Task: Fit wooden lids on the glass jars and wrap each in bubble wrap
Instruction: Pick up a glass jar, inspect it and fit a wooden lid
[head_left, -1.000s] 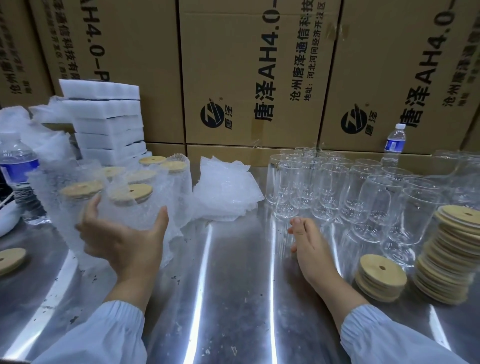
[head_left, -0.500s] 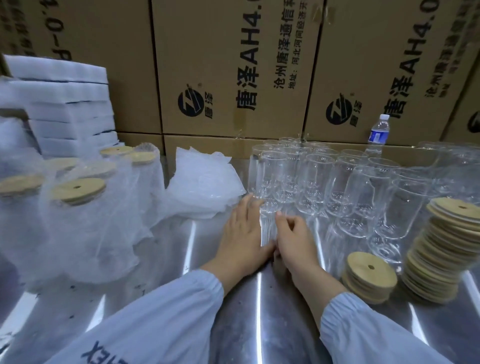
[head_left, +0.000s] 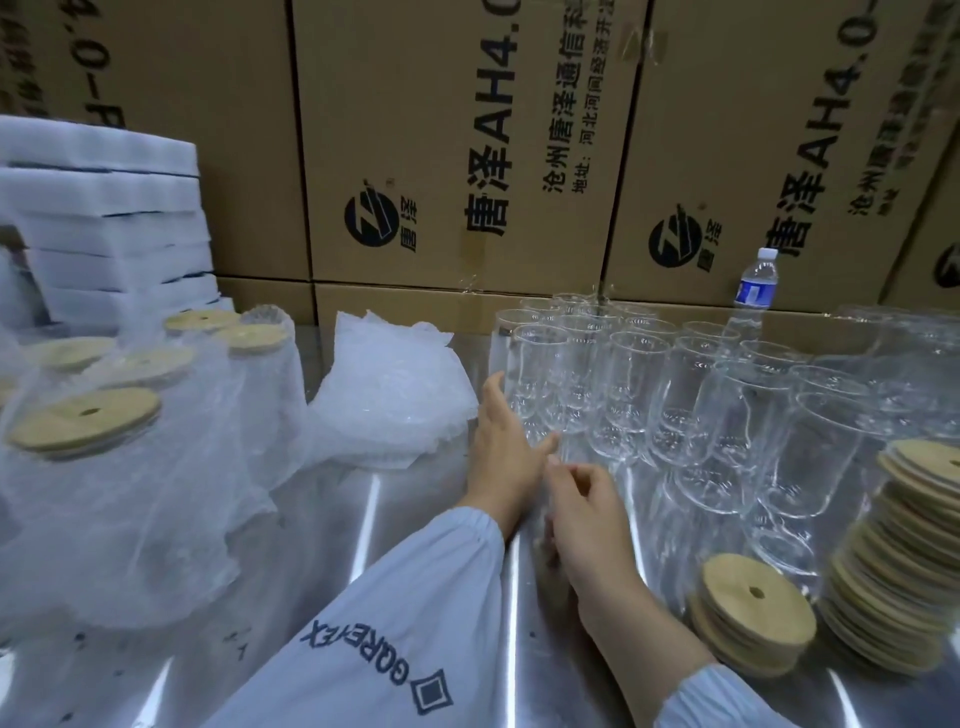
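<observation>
Stacked cartons (head_left: 467, 156) wall the back, 10 to 2 o'clock. Steel table (head_left: 337, 530) below, glare streaks across it. White foam stack (head_left: 104, 208) at 10. Water bottle (head_left: 756, 280) at 1.

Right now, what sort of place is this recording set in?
Likely a packing station in a warehouse: stacked cardboard boxes behind a steel table, rows of empty glass jars, stacks of wooden lids.
</observation>
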